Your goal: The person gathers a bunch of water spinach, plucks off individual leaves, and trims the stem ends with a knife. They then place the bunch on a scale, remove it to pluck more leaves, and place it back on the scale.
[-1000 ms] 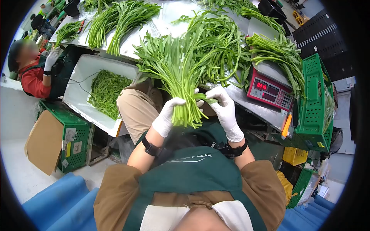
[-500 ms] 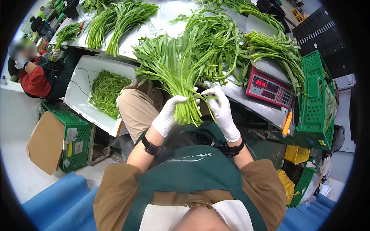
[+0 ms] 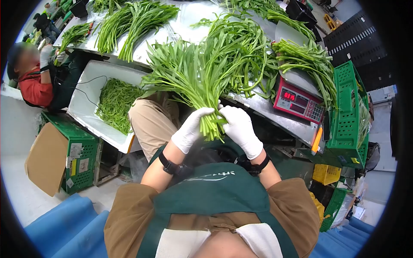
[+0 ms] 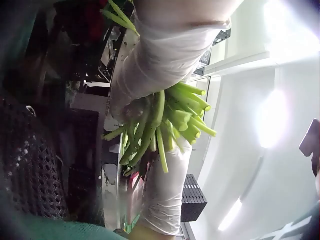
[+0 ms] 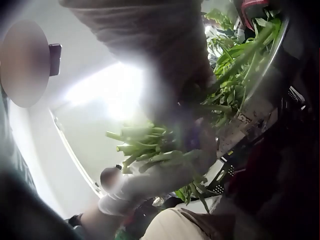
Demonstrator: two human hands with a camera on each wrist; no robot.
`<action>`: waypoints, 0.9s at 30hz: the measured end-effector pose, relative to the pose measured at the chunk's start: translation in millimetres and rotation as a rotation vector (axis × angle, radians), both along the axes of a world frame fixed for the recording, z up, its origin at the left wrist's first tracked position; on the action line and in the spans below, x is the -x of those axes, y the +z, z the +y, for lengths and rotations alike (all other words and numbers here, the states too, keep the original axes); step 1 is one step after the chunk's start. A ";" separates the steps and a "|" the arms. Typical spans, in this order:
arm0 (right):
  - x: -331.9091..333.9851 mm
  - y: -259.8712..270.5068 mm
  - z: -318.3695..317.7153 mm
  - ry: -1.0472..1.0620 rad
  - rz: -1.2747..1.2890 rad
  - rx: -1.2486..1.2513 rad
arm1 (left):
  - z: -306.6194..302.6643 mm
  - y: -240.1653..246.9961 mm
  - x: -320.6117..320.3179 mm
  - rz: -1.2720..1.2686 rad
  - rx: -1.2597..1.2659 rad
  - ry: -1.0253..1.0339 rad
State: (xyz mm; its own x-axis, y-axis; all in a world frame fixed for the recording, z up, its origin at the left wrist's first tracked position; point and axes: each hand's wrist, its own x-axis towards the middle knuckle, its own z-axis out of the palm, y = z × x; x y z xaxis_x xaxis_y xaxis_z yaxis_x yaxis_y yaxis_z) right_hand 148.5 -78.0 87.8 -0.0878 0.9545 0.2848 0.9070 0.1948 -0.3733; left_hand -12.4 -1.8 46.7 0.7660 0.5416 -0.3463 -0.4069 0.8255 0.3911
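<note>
In the head view a large bunch of leafy green stems [image 3: 202, 81] fans out over the table edge, its cut ends toward the body. My gloved left hand [image 3: 189, 129] grips it around the lower stems from the left. The gloved right hand [image 3: 241, 129] is against the right side of the same stems, its fingers curled at them. Cut stem ends [image 4: 187, 117] stick out between both hands in the left wrist view. Stem ends [image 5: 142, 142] also show in the right wrist view, where the right fingers are blurred and dark.
More greens [image 3: 249, 56] lie on the metal table [image 3: 189, 21]. A red scale [image 3: 299, 101] reading 0.315 bears another bunch. Green crates [image 3: 346, 116] stand at the right, a white foam box [image 3: 84, 107] of greens at the left. Beyond it sits a person in red [image 3: 38, 92].
My right hand has moved left, from holding a loose stem beside the bunch to close against the bunch. The seated person's hands have shifted.
</note>
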 end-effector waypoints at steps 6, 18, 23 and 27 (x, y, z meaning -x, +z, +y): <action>-1.8 7.8 -7.2 0.109 0.152 0.048 | 1.9 -9.7 1.1 -0.002 0.119 0.072; -2.5 127.3 53.4 -0.013 0.687 -0.577 | 12.0 -42.1 8.1 -0.299 0.082 -0.066; 88.1 89.4 98.5 0.534 0.222 -0.159 | 4.9 -7.9 21.6 -0.262 -0.313 0.111; 31.1 75.9 59.4 0.217 0.495 -0.302 | 8.2 19.1 35.2 -0.022 0.080 0.007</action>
